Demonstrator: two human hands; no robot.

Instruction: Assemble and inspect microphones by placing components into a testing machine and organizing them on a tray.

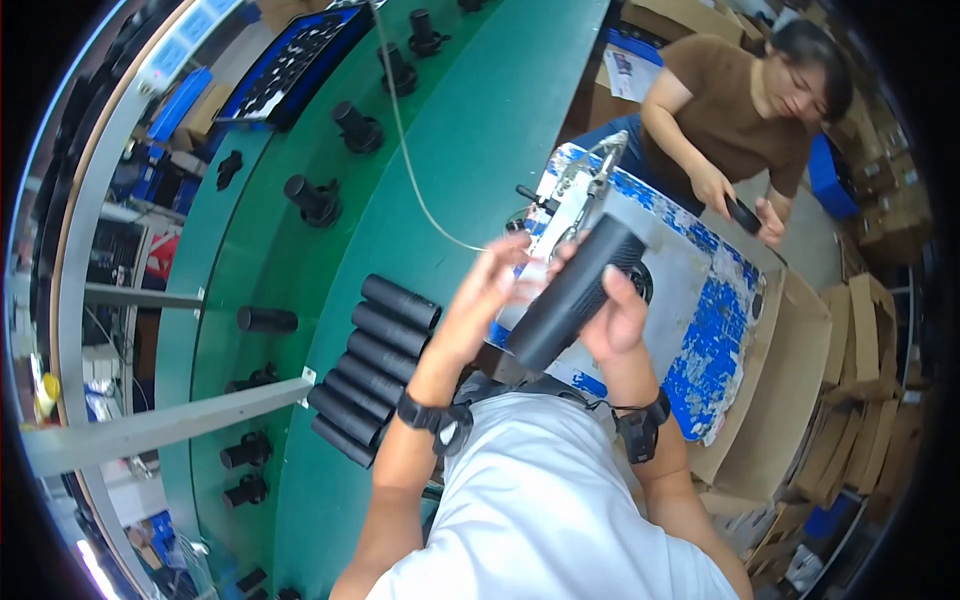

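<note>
A black cylinder [575, 300] with a ribbed upper end is tilted in front of me, its lower end toward my lap. My right hand [615, 325] grips it from the right side, thumb up along it. A round black part [641, 284] shows just behind that thumb; whether it is joined to the cylinder, I cannot tell. To the left of the cylinder is my left hand [492, 295], somewhat blurred, with its fingers stretched out and apart. Several similar black cylinders [390, 328] lie in a row on the green bench left of my left forearm.
A green conveyor belt [300, 255] carries several black parts along the left. Ahead stands a worn blue-and-white table [690, 300] with a metal fixture [590, 190]. Across it, a person [740, 120] handles a dark object. Cardboard boxes [790, 370] line the right; a grey rail [170, 425] crosses lower left.
</note>
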